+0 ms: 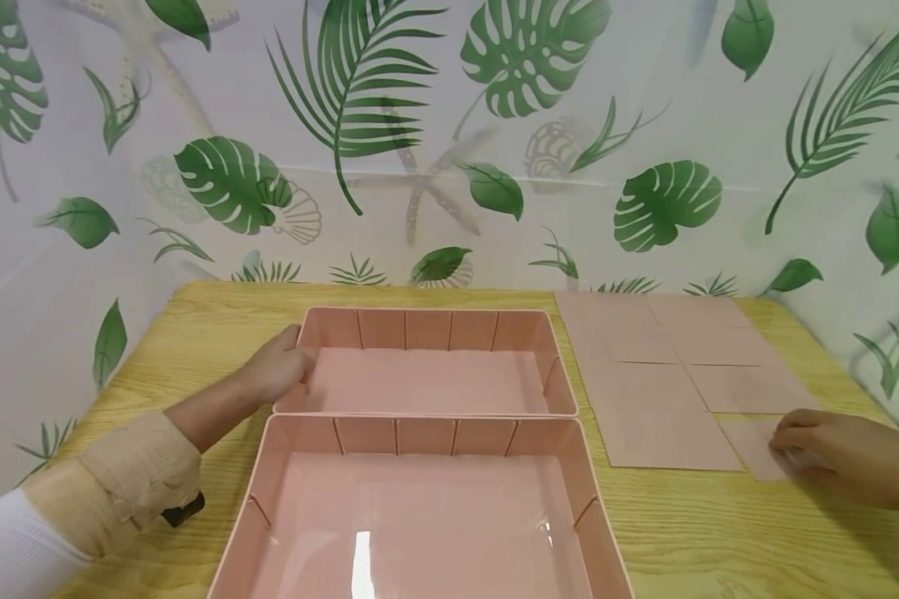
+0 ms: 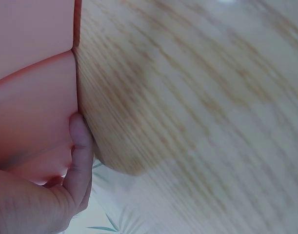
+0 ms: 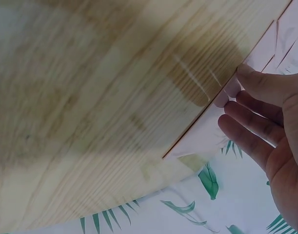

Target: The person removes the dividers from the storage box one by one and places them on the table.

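Observation:
Two shallow pink trays stand end to end on the table, and my left hand [image 1: 273, 366] grips the left wall of the back tray [image 1: 427, 378]. In the left wrist view its thumb [image 2: 80, 151] lies along the pink wall. The front tray [image 1: 419, 507] has short slotted ribs inside its walls. At the right, my right hand [image 1: 839, 453] touches a small flat pink panel [image 1: 749, 449] with its fingertips. In the right wrist view the fingers are slightly bent and spread, the thumb at the panel's edge [image 3: 202, 119]. Fingers partly hide the panel in the head view.
Several more flat pink panels [image 1: 667, 383] lie in two columns behind and left of the right hand. The wood-grain table [image 1: 689, 532] ends at a leaf-patterned cloth backdrop [image 1: 434, 166], which rises at the back and both sides.

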Motion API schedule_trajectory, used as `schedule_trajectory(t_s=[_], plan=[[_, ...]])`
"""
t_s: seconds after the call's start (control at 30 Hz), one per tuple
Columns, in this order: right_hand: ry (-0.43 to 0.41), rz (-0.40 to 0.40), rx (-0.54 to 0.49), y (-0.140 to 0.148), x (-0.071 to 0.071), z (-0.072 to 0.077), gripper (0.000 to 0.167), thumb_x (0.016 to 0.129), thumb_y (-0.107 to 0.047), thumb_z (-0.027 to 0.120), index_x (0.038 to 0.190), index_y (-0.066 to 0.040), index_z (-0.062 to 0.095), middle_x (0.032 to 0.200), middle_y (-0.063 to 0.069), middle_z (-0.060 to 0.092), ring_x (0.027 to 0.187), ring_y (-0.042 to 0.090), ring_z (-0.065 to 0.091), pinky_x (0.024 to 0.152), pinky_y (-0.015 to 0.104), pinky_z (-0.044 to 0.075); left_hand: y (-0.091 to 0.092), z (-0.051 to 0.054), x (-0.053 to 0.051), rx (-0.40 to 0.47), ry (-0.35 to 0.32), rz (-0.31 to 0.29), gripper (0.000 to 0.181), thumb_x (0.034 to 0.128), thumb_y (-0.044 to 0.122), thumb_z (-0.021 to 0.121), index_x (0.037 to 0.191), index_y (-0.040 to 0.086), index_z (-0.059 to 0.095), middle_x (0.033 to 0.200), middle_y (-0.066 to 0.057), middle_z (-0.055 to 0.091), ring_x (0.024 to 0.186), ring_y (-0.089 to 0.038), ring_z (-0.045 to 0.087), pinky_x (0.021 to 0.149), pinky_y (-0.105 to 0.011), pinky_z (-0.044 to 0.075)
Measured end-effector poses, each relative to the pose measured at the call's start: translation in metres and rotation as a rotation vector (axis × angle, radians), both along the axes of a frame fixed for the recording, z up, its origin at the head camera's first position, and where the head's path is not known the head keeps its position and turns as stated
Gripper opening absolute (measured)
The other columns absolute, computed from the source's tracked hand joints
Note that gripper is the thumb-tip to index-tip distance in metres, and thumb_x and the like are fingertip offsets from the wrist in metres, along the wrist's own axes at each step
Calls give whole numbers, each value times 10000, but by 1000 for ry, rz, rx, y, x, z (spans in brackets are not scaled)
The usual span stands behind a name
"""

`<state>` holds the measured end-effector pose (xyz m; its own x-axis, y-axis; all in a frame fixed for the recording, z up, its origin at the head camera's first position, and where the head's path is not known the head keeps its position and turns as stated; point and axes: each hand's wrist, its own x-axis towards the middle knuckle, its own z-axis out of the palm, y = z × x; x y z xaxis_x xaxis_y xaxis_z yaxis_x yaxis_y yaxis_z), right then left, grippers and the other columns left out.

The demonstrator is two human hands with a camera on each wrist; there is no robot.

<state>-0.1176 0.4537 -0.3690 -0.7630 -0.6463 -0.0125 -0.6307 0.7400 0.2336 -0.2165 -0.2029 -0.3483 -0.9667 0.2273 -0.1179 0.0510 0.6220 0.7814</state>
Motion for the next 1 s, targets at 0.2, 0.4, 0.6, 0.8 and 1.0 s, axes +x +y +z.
schedule_trajectory(t_s=[0.2, 0.4, 0.6, 0.8, 1.0], plan=[[5, 20, -16, -2, -1, 1, 327, 626, -56, 880, 875, -171, 701, 915, -55, 607, 782, 156, 638, 642, 311, 556, 0, -1, 0, 12, 5, -4, 548, 763, 27, 451, 1281, -138, 381, 1082, -237, 485, 962, -351, 480, 805, -385, 410], [25, 32, -32, -2, -2, -1, 336, 613, -103, 892, 881, -171, 703, 910, -67, 602, 768, 101, 620, 632, 287, 547, 1, -2, 0, 17, 5, 0, 545, 763, 27, 450, 1279, -137, 389, 1074, -233, 491, 959, -346, 489, 804, -375, 415], [40, 47, -57, -1, -3, -2, 368, 576, -97, 908, 872, -167, 700, 892, -69, 604, 755, 57, 602, 616, 275, 537, 2, -3, -2, 6, -7, -3, 567, 764, 28, 433, 1303, -138, 376, 1112, -241, 484, 990, -354, 479, 851, -403, 407], [8, -107, -99, -12, -8, 11, 288, 675, -167, 882, 917, -176, 726, 947, -73, 661, 755, 95, 640, 635, 292, 544, 2, -2, -2, 20, -53, 4, 652, 763, 42, 448, 1376, -148, 334, 1241, -287, 480, 1057, -364, 477, 886, -422, 407], [114, -108, -213, -60, -20, 34, 257, 750, -174, 837, 988, -168, 742, 1027, -22, 703, 905, 241, 681, 754, 425, 561, -4, -1, 6, -49, -50, -49, 702, 946, 251, 485, 1501, -103, 241, 1467, -315, 383, 1280, -432, 452, 1023, -543, 412]])
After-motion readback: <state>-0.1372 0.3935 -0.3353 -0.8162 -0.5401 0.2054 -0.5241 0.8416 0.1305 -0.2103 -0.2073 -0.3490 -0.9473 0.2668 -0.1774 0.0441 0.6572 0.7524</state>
